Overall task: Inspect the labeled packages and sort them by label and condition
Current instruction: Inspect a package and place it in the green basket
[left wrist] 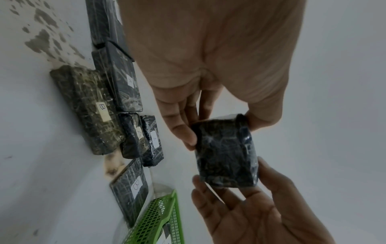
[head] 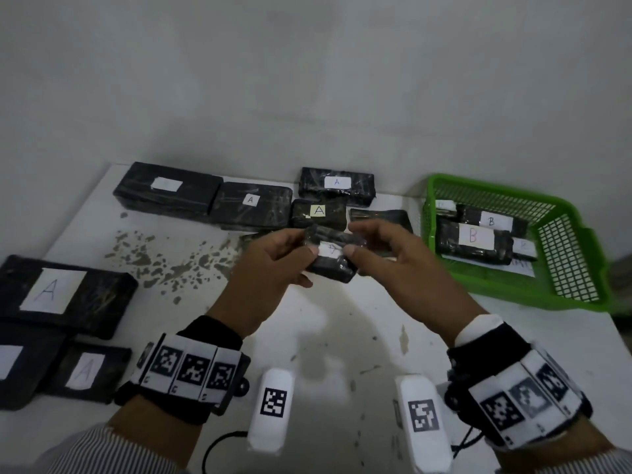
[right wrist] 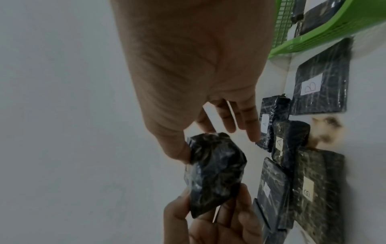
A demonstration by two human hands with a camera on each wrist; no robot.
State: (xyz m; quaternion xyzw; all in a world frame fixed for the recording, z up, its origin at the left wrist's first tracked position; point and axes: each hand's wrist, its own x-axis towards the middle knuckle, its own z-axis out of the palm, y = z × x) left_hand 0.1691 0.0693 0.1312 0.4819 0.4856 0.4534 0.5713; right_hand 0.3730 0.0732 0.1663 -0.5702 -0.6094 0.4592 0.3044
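— Can you read the held packet's [head: 331,255] label?
— No — thumbs cover its ends, the letter's blurred.
— Anything else?
— The rear-left label [head: 166,184] looks blank, and the corner packet [head: 15,364] runs off the picture's edge.

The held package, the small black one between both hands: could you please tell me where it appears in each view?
Head: held package sits at centre, between the left hand and right hand.
Left wrist: lower right of centre.
Right wrist: lower centre.
Shared landmark: the green basket, right in head, bottom centre in left wrist, top right in right wrist.
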